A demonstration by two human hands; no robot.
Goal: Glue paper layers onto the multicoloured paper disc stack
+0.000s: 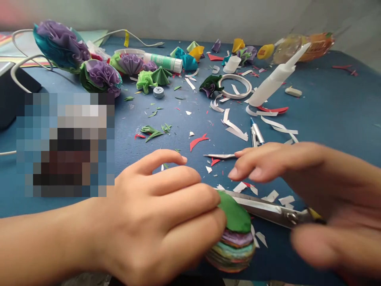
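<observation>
In the head view, my left hand (166,214) is closed round a thick stack of cut paper pieces (235,216), dark green on top with purple, teal and other layers below. Its thumb is hidden behind the hand. To the right my right hand (321,190) is open, fingers apart from the thumb, slightly blurred, with nothing between them. Scissors (268,208) lie beneath it, blades pointing left towards the stack. A thin pointed metal tool (220,156) lies just past its fingertips. Behind that hand is a silver compass-like tool (256,133).
A white glue bottle (272,81) leans beside a tape roll (235,86). Paper scraps (235,125) litter the blue table (133,131). At the back are pleated paper flowers (61,47), a glue stick (166,62) and an orange-tinted bottle (303,47). A blurred-out patch (68,147) covers the left.
</observation>
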